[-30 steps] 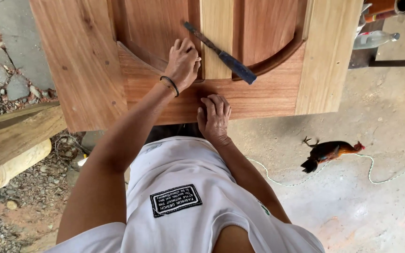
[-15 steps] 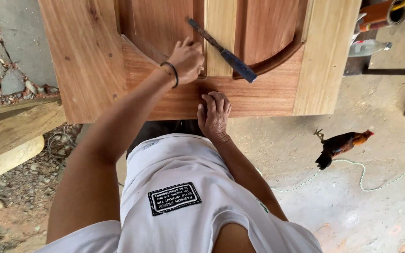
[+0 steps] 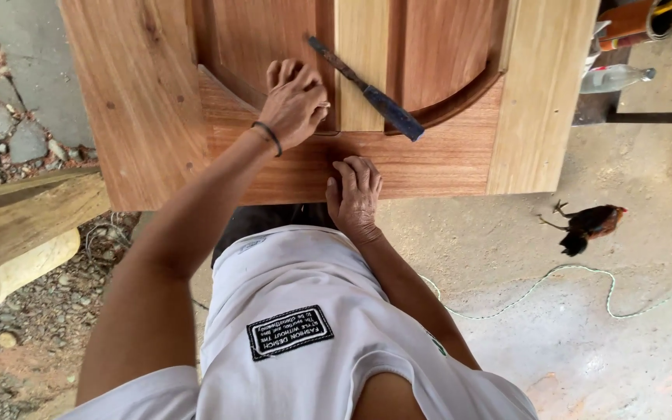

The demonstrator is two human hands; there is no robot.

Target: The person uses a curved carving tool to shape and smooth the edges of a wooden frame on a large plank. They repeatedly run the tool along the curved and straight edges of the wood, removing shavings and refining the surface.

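Closer now, our left hand (image 3: 295, 103) has crept along the door (image 3: 437, 159), fingers curled loosely on the curved joint, gripping nothing; right hand (image 3: 354, 194) lies flat, steadying. Chisel (image 3: 367, 89) rests just beside.

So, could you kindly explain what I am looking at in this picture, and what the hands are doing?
The view comes from a camera worn on a person's head, looking down over a white shirt at their own two bare hands. They lean over a wooden door panel. The left hand, with a dark wristband, presses on the panel near the centre strip. The right hand rests flat on the lower rail. Neither holds anything. A chisel with a blue handle lies loose on the wood. On the ground stand a chicken and a rope.
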